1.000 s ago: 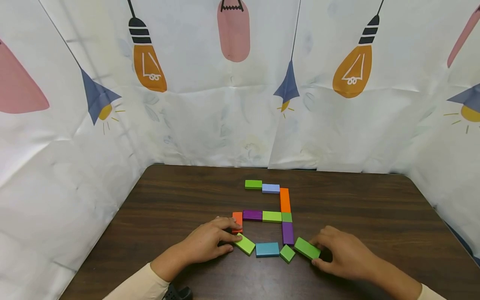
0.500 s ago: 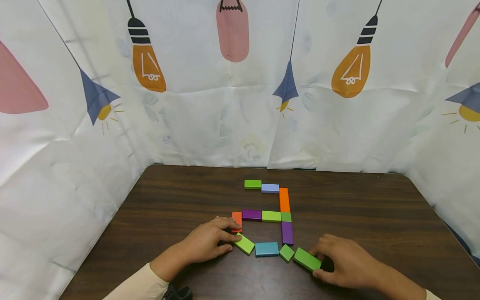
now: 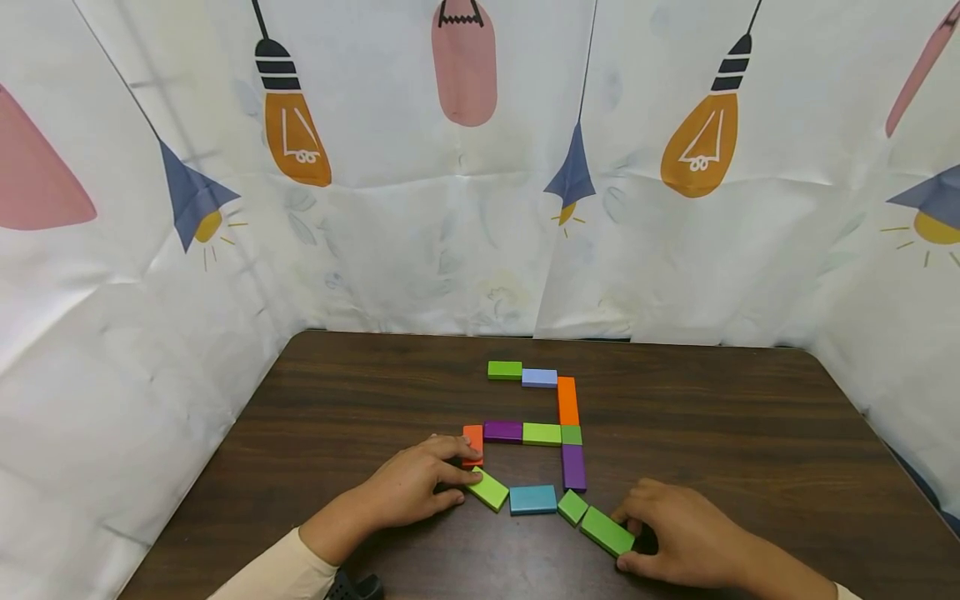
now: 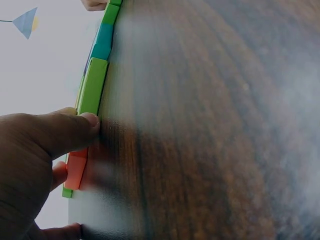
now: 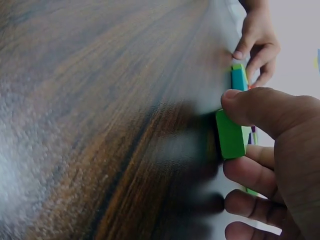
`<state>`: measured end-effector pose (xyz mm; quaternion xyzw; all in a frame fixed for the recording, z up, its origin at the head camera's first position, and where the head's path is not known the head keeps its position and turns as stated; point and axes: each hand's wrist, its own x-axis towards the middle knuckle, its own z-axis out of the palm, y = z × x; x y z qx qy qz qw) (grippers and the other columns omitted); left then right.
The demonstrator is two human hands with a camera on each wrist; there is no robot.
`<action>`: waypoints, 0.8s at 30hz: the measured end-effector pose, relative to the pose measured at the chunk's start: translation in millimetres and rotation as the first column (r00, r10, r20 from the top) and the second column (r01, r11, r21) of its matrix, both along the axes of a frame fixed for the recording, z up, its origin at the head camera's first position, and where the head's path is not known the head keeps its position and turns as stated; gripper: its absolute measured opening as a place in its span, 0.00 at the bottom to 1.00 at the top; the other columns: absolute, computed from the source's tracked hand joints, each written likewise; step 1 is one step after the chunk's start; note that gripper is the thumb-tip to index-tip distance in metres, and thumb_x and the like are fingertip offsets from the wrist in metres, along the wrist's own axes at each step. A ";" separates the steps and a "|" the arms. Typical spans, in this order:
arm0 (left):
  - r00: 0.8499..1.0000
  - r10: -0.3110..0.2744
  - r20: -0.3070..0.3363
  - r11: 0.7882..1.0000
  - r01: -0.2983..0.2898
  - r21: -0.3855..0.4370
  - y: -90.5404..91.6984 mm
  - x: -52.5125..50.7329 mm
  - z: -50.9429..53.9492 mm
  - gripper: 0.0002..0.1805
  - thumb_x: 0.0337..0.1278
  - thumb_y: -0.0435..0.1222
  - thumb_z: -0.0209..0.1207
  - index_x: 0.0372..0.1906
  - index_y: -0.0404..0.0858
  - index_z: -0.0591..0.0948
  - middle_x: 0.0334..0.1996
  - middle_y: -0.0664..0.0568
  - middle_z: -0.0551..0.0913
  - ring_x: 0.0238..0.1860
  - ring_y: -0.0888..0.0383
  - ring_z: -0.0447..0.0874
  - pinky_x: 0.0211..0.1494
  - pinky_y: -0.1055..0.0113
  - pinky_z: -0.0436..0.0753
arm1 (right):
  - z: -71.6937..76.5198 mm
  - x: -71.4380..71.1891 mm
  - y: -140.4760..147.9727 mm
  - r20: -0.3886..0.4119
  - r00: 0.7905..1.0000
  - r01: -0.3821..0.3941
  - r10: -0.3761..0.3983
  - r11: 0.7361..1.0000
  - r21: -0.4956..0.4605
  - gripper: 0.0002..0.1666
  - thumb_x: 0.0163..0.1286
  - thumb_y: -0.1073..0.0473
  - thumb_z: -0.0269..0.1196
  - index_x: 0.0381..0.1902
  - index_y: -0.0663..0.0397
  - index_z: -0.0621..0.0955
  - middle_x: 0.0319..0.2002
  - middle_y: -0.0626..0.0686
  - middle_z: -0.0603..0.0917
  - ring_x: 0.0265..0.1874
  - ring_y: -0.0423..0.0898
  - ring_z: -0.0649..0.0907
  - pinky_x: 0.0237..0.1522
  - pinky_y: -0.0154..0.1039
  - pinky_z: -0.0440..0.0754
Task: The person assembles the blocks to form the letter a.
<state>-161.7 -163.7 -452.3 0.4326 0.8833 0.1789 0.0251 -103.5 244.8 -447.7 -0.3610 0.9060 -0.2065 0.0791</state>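
On the dark table, flat coloured blocks lie in a line that bends. My right hand (image 3: pixel 686 533) pinches a long green block (image 3: pixel 607 532) at its right end, thumb on the near side and fingers on the far side; the right wrist view shows that block's end face (image 5: pixel 231 135) between them. The block's left end meets a small green block (image 3: pixel 572 507). My left hand (image 3: pixel 412 483) has thumb and index finger at the left end of a lime-green block (image 3: pixel 490 490). Another left finger rests on a red-orange block (image 3: pixel 472 446).
A blue block (image 3: pixel 533 500) lies between the lime-green and small green ones. Behind are purple (image 3: pixel 503 432), lime (image 3: pixel 542 434), orange (image 3: pixel 567 400), light-blue (image 3: pixel 539 378) and green (image 3: pixel 505 370) blocks. A white patterned curtain (image 3: pixel 397 250) hangs beyond the table's back edge.
My right hand has drawn the long green block nearer and slightly left, turning it so its end now lines up with the small green block. The left hand stays in place.
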 end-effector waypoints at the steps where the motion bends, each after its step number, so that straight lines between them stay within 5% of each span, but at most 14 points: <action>1: 1.000 0.000 0.001 1.000 0.000 0.001 0.1 0.1 0.1 0.18 0.65 0.41 0.69 0.59 0.52 0.87 0.66 0.59 0.77 0.71 0.53 0.70 0.72 0.45 0.67 | -0.4 0.0 -0.3 -0.002 1.000 -0.001 0.001 1.000 -0.002 0.18 0.65 0.32 0.69 0.45 0.33 0.85 0.34 0.27 0.72 0.32 0.27 0.72 0.28 0.32 0.73; 15: 1.000 -0.010 -0.024 1.000 0.010 0.006 0.3 0.3 -0.2 0.18 0.64 0.41 0.70 0.58 0.52 0.88 0.65 0.58 0.77 0.70 0.53 0.71 0.70 0.43 0.69 | -0.1 1.2 -2.9 -0.007 1.000 0.026 -0.026 1.000 0.013 0.21 0.64 0.30 0.68 0.45 0.33 0.85 0.32 0.27 0.71 0.31 0.28 0.70 0.27 0.31 0.71; 24: 0.999 -0.026 -0.037 0.999 0.024 -0.045 -0.6 1.0 0.7 0.21 0.65 0.44 0.68 0.62 0.53 0.85 0.67 0.58 0.76 0.71 0.52 0.69 0.72 0.40 0.64 | 4.6 1.7 -0.9 0.027 0.995 0.093 -0.093 0.996 0.008 0.33 0.63 0.27 0.66 0.54 0.42 0.85 0.35 0.29 0.73 0.30 0.29 0.72 0.27 0.32 0.71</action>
